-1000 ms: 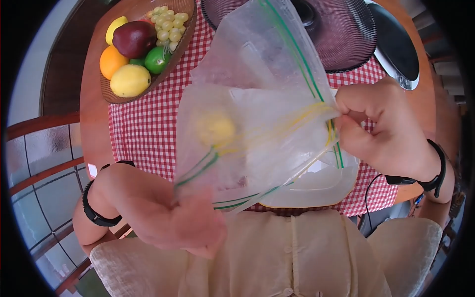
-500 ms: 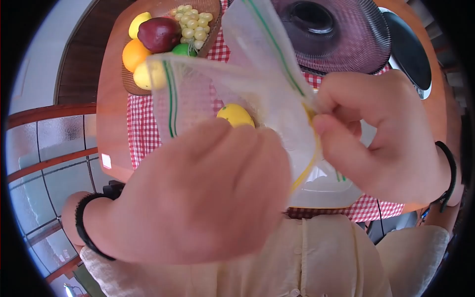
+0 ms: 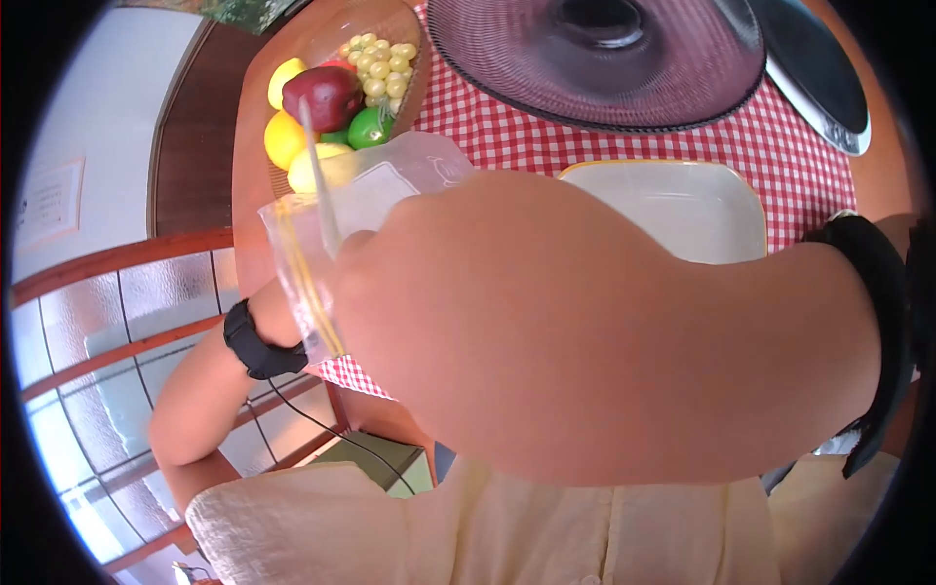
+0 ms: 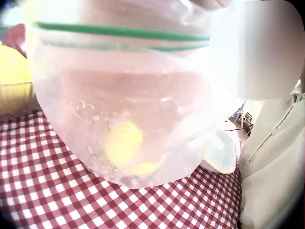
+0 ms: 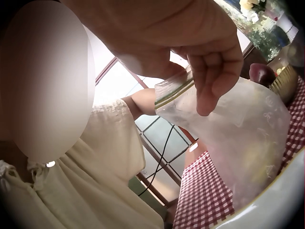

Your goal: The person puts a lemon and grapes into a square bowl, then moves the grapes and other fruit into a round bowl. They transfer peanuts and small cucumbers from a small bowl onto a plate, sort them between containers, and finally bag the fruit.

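A clear zip bag [image 5: 228, 143] with green and yellow seal strips hangs between my hands. My right hand [image 3: 546, 322] reaches across to the left and, in the right wrist view, pinches the bag near its mouth between thumb and fingers. My left forearm runs to the bag's mouth. Through the plastic in the left wrist view, my left hand [image 4: 167, 105] shows blurred inside the bag, its fingers partly covering a yellow lemon [image 4: 123, 143] low in the bag. In the head view the right hand hides most of the left.
A fruit bowl [image 3: 413, 97] stands at the back left. Behind the right hand sits a white rectangular dish [image 3: 682, 210] with a yellow rim. Further back are a ribbed purple glass plate [image 3: 507, 73] and a dark oval tray [image 3: 819, 73], on or beside a red-checked cloth [image 3: 809, 185].
The right hand has swung left across the front, carrying the bag with it. The left hand, earlier outside the bag with the lemon near its fingers, is now within it.
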The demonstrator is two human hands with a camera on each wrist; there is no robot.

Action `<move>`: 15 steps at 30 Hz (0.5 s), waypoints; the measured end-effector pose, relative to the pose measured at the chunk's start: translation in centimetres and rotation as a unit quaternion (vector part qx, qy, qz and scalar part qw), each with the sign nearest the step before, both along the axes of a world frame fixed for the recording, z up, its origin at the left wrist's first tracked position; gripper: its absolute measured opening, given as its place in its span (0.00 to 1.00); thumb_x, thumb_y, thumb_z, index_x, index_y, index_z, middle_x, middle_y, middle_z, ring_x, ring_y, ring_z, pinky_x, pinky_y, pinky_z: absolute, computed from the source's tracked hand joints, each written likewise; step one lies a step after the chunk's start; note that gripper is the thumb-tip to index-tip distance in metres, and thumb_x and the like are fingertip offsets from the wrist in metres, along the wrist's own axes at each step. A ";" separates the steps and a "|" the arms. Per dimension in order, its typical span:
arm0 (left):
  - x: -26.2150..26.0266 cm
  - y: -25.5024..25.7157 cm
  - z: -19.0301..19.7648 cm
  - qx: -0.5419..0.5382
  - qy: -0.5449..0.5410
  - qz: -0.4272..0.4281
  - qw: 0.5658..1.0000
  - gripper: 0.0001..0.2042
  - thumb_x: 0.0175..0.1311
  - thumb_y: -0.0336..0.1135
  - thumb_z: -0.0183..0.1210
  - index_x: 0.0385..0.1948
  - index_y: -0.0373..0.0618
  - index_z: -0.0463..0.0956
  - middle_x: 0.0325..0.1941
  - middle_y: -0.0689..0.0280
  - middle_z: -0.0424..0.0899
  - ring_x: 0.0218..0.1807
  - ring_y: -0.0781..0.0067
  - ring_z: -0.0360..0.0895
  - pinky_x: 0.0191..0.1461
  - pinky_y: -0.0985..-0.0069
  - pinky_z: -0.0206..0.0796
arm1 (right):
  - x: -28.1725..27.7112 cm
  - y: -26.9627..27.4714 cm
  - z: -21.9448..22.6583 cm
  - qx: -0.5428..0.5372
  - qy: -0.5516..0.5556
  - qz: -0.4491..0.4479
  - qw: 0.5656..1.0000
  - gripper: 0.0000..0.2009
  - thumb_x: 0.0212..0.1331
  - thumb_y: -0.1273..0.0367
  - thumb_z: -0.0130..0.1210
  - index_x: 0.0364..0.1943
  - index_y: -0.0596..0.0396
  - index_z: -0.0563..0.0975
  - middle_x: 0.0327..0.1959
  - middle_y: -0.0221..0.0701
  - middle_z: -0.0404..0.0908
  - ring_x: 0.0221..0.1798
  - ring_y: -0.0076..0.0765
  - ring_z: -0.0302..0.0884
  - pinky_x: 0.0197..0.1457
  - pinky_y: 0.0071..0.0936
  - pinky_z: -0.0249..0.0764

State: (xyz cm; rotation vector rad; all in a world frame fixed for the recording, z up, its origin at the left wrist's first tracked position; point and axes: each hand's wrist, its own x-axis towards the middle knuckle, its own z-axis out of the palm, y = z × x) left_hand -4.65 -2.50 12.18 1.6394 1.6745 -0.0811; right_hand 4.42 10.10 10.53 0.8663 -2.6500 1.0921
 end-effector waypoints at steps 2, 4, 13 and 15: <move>0.4 0.8 -1.0 -0.031 -0.031 0.007 0.999 0.13 0.51 0.36 0.64 0.34 0.39 0.75 0.30 0.63 0.76 0.34 0.70 0.76 0.38 0.74 0.69 | 0.0 0.0 -0.4 -0.010 0.015 -0.017 1.000 0.03 0.45 0.74 0.59 0.23 0.57 0.75 0.18 0.31 0.73 0.25 0.33 0.76 0.27 0.27 0.72; -0.2 -0.1 -1.1 -0.057 -0.060 0.022 0.996 0.12 0.52 0.35 0.63 0.35 0.39 0.75 0.31 0.63 0.76 0.35 0.70 0.76 0.39 0.74 0.69 | -0.2 0.1 -0.8 -0.013 0.049 -0.034 0.998 0.04 0.44 0.73 0.59 0.23 0.56 0.76 0.20 0.31 0.73 0.26 0.34 0.76 0.28 0.28 0.72; -2.5 -4.3 -1.7 -0.132 -0.178 0.134 0.966 0.12 0.56 0.33 0.61 0.40 0.40 0.74 0.36 0.64 0.78 0.40 0.72 0.76 0.43 0.76 0.70 | -2.5 -0.4 -4.2 0.038 0.146 -0.037 0.988 0.07 0.43 0.69 0.60 0.24 0.57 0.77 0.30 0.35 0.75 0.30 0.38 0.74 0.29 0.33 0.72; -3.1 -5.0 -1.9 -0.147 -0.204 0.155 0.955 0.12 0.57 0.33 0.61 0.41 0.40 0.74 0.38 0.64 0.78 0.41 0.73 0.77 0.44 0.76 0.70 | -2.2 -0.5 -4.3 0.095 0.126 -0.058 0.986 0.09 0.43 0.67 0.62 0.25 0.57 0.77 0.31 0.35 0.73 0.31 0.37 0.74 0.30 0.33 0.71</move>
